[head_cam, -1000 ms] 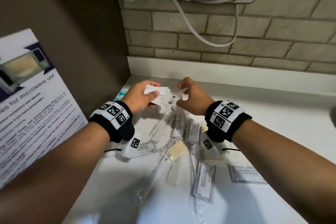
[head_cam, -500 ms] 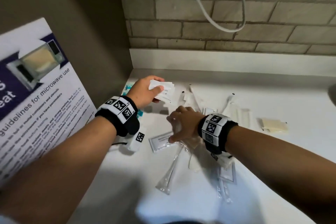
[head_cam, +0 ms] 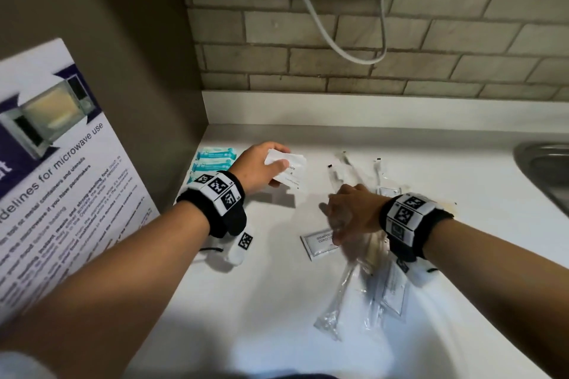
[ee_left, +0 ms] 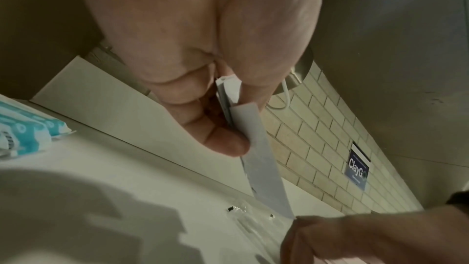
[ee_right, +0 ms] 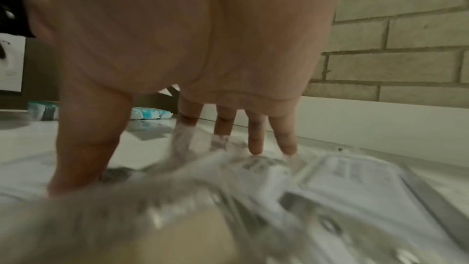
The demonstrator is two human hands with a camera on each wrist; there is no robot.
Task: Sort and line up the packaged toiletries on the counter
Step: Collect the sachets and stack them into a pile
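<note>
My left hand (head_cam: 261, 168) holds a small stack of white sachets (head_cam: 291, 171) above the counter's back left, thumb on top; the left wrist view shows the stack (ee_left: 250, 140) pinched between thumb and fingers. My right hand (head_cam: 345, 218) reaches down with straight, spread fingers (ee_right: 256, 138) into a pile of clear-wrapped toiletries (head_cam: 366, 280) mid-counter, fingertips touching the crinkled wrappers (ee_right: 228, 168). A white shampoo/conditioner sachet (head_cam: 318, 244) lies flat just left of that hand. Teal packets (head_cam: 214, 160) lie lined up in the back left corner.
More clear-wrapped slim items (head_cam: 354, 169) lie behind the right hand. A steel sink (head_cam: 548, 169) is at the far right. A brick wall (head_cam: 369, 49) with a white cord (head_cam: 320, 24) stands behind. A microwave notice (head_cam: 55, 163) leans at left.
My right hand left the stack held by the left hand and dropped toward me onto the pile of wrapped items. The left hand keeps holding its sachets.
</note>
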